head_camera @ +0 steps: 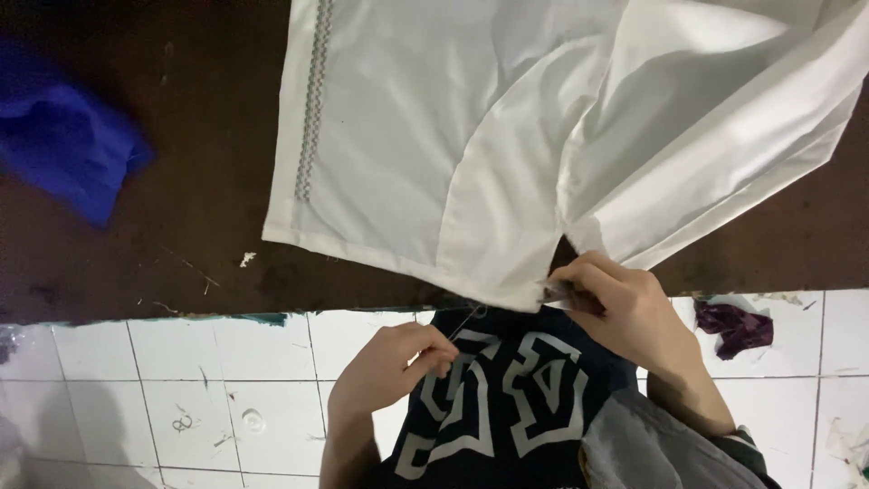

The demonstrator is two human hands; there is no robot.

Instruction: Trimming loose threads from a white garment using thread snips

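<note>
While the white garment hangs over the near edge, the risks sit at its hem:

White garment [434,136]: spread on the dark brown table [181,181], its lower corner drooping past the near edge towards the person; a grey stitched band runs down its left panel.

Right hand [625,312]: fingers pressed together on the hem corner, with something small and dark pinched there; what it is I cannot tell.

Left hand [394,362]: fingertips closed on a thin metal tool [466,321], scissors or snips by the look, pointing up at the hem.

Risk, cloth: the tool tip lies just beside the hem fold; a slip could nick the fabric rather than a loose thread.

Risk, fingers: the right hand's fingertips are near the tool's path, so a quick snip may catch skin.

Risk, slide: much of the cloth is bunched at the far right; a tug at the corner could drag it off the table onto the littered white tiled floor [226,398].

Nearby: a blue cloth [68,149] lies far left, well apart; a purple scrap [738,326] lies on the tiles at right.
</note>
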